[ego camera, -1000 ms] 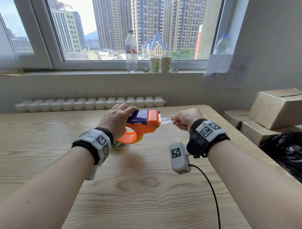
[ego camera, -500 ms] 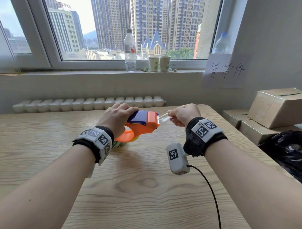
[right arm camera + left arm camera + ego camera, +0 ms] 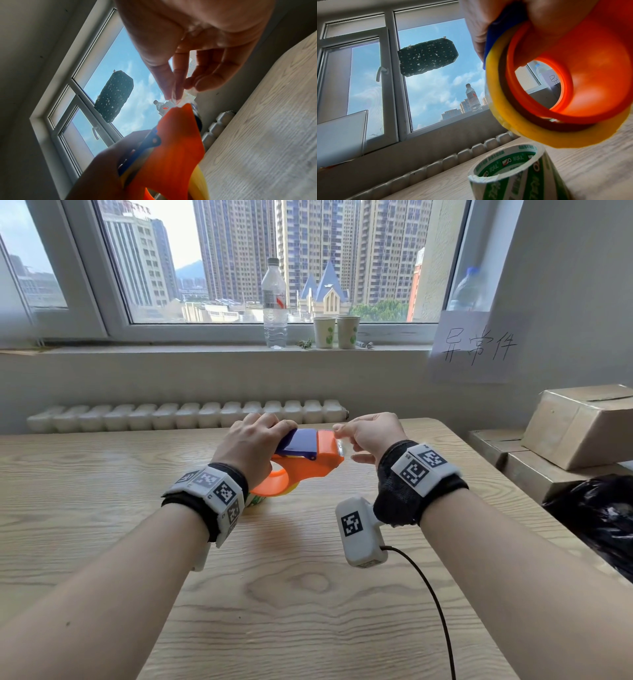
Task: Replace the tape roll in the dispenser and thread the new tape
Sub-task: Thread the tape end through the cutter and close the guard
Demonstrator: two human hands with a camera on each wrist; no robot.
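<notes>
My left hand [image 3: 253, 445] grips the orange tape dispenser [image 3: 308, 465] from above, fingers curled over its blue top plate [image 3: 299, 441], holding it just above the wooden table [image 3: 274, 594]. A yellow-tinted tape roll [image 3: 522, 129] sits on the dispenser's orange hub [image 3: 565, 75]. My right hand [image 3: 371, 433] is at the dispenser's front end, thumb and fingers pinching the clear tape end [image 3: 181, 100] against the nose [image 3: 181, 112]. A second roll with green and white print [image 3: 513, 173] stands on the table under my left wrist.
Cardboard boxes [image 3: 579, 422] and a black plastic bag [image 3: 596, 515] lie to the right of the table. A radiator [image 3: 188, 414] runs behind the table's far edge. A water bottle [image 3: 274, 302] and two paper cups [image 3: 335, 332] stand on the windowsill.
My right hand has moved left, from holding the tape end stretched out a short way from the dispenser to pinching it right at the nose. The left hand keeps its grip.
</notes>
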